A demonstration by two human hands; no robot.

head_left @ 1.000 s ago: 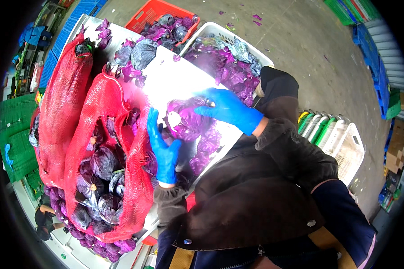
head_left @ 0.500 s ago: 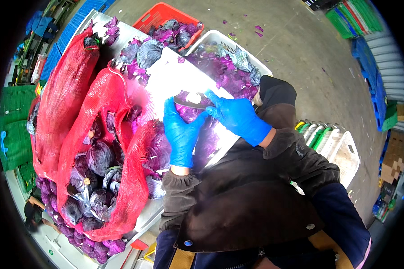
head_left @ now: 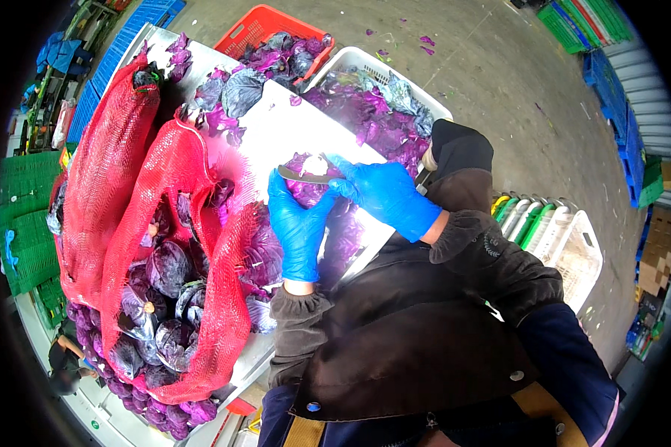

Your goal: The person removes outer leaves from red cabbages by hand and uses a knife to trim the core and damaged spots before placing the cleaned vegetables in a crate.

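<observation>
Both my hands wear blue gloves and meet over the white table [head_left: 265,130]. My left hand [head_left: 300,235] is closed around a red cabbage [head_left: 303,194] from its near left side. A pale stem end shows on the cabbage's far side. In my right hand [head_left: 395,195] is a knife [head_left: 306,177], its dark blade lying across the top of the cabbage and pointing left. My right fingers hide the handle. Left of my hands, a torn-open red mesh sack [head_left: 227,320] spills whole red cabbages [head_left: 169,267]. Loose purple leaves lie on the table around my left wrist.
A full red mesh sack [head_left: 101,201] lies farther left. Beyond the table stand a red crate [head_left: 235,33] and a white crate [head_left: 423,97], both holding purple leaves. Piled cabbages [head_left: 160,412] line the lower left, near another person [head_left: 65,356]. A white basket [head_left: 583,261] stands right.
The knife blade has shifted left across the cabbage, its tip now near my left fingertips. My right hand has moved slightly left with it. My left hand keeps its hold.
</observation>
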